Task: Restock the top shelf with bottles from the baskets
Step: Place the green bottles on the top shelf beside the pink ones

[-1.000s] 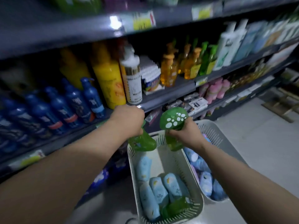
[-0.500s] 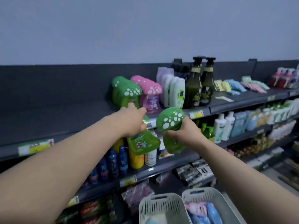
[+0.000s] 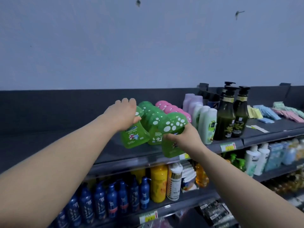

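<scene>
Both bottles have come up to the top shelf point(image 3: 98, 145) — left hand point(image 3: 122, 115) clasps the left bottle point(image 3: 134, 135) by its cap, right hand point(image 3: 182, 137) wraps the right bottle point(image 3: 171, 148) — set-down looks next.

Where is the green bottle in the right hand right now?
Head view, centre: the right hand grips the green bottle over the top shelf's front edge, beside the shelved green bottles and left of the white bottles.

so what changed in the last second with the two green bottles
The left hand and right hand raised their bottles from above the baskets to the top shelf: the left bottle is beside the shelved green bottles, the right bottle at the front edge. Both grips held.
</scene>
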A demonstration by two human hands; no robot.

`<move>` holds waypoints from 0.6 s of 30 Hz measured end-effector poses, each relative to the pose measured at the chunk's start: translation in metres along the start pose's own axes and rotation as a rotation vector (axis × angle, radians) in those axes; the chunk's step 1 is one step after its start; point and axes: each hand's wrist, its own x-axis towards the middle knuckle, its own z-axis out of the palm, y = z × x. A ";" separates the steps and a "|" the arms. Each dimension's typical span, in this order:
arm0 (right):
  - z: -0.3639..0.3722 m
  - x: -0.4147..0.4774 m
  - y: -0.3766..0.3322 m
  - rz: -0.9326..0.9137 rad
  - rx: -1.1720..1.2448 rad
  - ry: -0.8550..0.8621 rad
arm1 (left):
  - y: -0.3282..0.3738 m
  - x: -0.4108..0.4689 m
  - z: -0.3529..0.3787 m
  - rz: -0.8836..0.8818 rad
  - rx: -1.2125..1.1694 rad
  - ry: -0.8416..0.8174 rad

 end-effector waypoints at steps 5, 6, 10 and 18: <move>0.051 0.028 -0.016 0.004 0.075 -0.036 | -0.051 0.032 0.014 -0.021 -0.062 0.018; 0.061 0.032 -0.018 0.015 0.095 -0.036 | -0.062 0.037 0.017 -0.020 -0.084 0.021; 0.101 0.049 -0.019 0.086 0.166 -0.050 | -0.101 0.057 0.029 -0.004 -0.185 0.034; 0.149 0.081 -0.001 0.181 0.191 0.011 | -0.138 0.101 0.083 -0.013 -0.381 -0.020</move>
